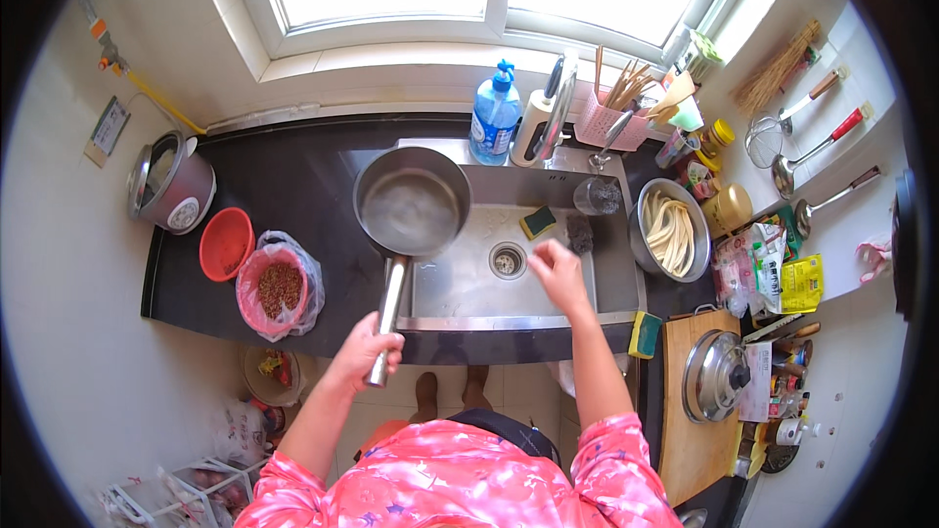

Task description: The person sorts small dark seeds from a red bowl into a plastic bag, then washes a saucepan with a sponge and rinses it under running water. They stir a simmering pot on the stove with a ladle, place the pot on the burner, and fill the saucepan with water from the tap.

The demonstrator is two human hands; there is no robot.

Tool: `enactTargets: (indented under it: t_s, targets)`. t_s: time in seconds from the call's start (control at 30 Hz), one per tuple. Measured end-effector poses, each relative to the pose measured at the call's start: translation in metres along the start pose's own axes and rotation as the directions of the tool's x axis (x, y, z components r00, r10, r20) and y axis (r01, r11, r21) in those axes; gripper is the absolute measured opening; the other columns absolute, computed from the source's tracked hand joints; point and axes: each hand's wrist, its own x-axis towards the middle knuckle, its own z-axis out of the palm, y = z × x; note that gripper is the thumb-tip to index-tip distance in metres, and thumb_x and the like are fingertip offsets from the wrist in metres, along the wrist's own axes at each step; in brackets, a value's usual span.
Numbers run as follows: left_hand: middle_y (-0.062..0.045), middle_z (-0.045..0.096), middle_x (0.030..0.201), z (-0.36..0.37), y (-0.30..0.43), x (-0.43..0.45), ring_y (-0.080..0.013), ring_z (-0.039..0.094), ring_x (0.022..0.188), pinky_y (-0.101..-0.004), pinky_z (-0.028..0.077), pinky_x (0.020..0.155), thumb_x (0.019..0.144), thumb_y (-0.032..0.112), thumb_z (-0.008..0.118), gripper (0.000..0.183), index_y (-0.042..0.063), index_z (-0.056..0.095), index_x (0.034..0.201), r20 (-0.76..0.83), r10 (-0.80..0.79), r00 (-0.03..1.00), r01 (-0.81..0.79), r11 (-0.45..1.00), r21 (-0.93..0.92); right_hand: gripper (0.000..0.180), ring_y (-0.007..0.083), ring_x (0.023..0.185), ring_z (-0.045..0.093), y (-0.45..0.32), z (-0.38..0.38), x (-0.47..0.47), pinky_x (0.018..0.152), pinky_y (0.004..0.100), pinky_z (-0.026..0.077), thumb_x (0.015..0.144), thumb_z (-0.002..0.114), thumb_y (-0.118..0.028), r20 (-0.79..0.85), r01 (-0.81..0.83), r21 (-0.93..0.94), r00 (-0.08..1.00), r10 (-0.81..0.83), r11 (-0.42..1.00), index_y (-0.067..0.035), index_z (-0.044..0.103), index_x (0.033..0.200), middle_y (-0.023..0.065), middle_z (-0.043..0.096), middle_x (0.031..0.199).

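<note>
My left hand (364, 352) grips the metal handle of a deep saucepan (413, 202). The pan is held above the sink's left edge and the dark counter; its inside looks wet or shiny, and I cannot tell whether it holds water. Over the right part of the stainless steel sink (447, 293) hovers my right hand (559, 271), its fingers loosely bent with nothing in them. Just beyond that hand lie a green and yellow sponge (538, 222) and a dark scouring pad (579, 234). The drain strainer (508, 261) is left of it.
A steel bowl of noodle-like strips (669, 231) stands right of the sink. Behind the basin are a blue soap bottle (493, 121) and the faucet (561, 110). Leftward sit a red bowl (227, 244), a bag-lined pink basin (273, 290) and a rice cooker (176, 187). A lid (715, 375) rests on a cutting board (682, 447).
</note>
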Motion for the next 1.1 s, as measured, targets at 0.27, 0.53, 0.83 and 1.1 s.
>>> enactTargets:
  t_s: [0.27, 0.53, 0.83, 1.1]
  targets:
    - [-0.004, 0.052, 0.070, 0.053, -0.022, 0.052, -0.0095, 0.053, 0.048, -0.0238, 0.047, 0.041, 0.083, 0.000, 0.059, 0.029, 0.008, 0.040, 0.105, 0.121, -0.200, 0.972, 0.200, 0.980, 0.010, 0.022, 0.0085, 0.053, 0.056, 0.076, -0.024, 0.180, 0.044, 0.0233, 0.045, 0.088, 0.064, -0.024, -0.193, -0.293, 0.140, 0.929, 0.316, 0.946, -0.002, 0.061, 0.089, 0.0031, 0.061, 0.068]
    - [-0.002, 0.052, 0.065, 0.067, -0.023, 0.091, -0.0089, 0.053, 0.050, -0.0238, 0.045, 0.042, 0.083, 0.003, 0.060, 0.032, 0.006, 0.040, 0.107, 0.082, -0.273, 0.959, 0.267, 0.961, 0.069, 0.031, 0.0140, 0.048, 0.056, 0.108, -0.023, 0.288, 0.039, 0.0268, 0.043, 0.092, 0.057, -0.031, -0.187, -0.442, 0.272, 0.847, 0.498, 0.855, -0.001, 0.057, 0.081, 0.0076, 0.059, 0.065]
    - [-0.003, 0.050, 0.067, 0.075, -0.014, 0.117, -0.0093, 0.052, 0.052, -0.0244, 0.045, 0.044, 0.082, 0.002, 0.059, 0.030, 0.006, 0.040, 0.105, 0.078, -0.342, 0.937, 0.335, 0.938, 0.084, 0.024, 0.0129, 0.043, 0.052, 0.136, -0.022, 0.280, 0.037, 0.0285, 0.040, 0.088, 0.062, -0.022, -0.091, -0.527, 0.147, 0.836, 0.542, 0.837, -0.002, 0.058, 0.076, 0.0051, 0.058, 0.059]
    - [-0.004, 0.053, 0.071, 0.067, -0.018, 0.123, -0.0099, 0.053, 0.053, -0.0239, 0.046, 0.044, 0.083, 0.002, 0.057, 0.034, 0.006, 0.040, 0.113, 0.139, -0.396, 0.908, 0.396, 0.918, 0.030, 0.031, 0.0231, 0.057, 0.063, 0.172, -0.013, 0.285, 0.057, 0.0375, 0.049, 0.081, 0.070, -0.034, -0.166, -0.523, -0.143, 0.849, 0.501, 0.840, -0.003, 0.064, 0.081, 0.0118, 0.065, 0.065]
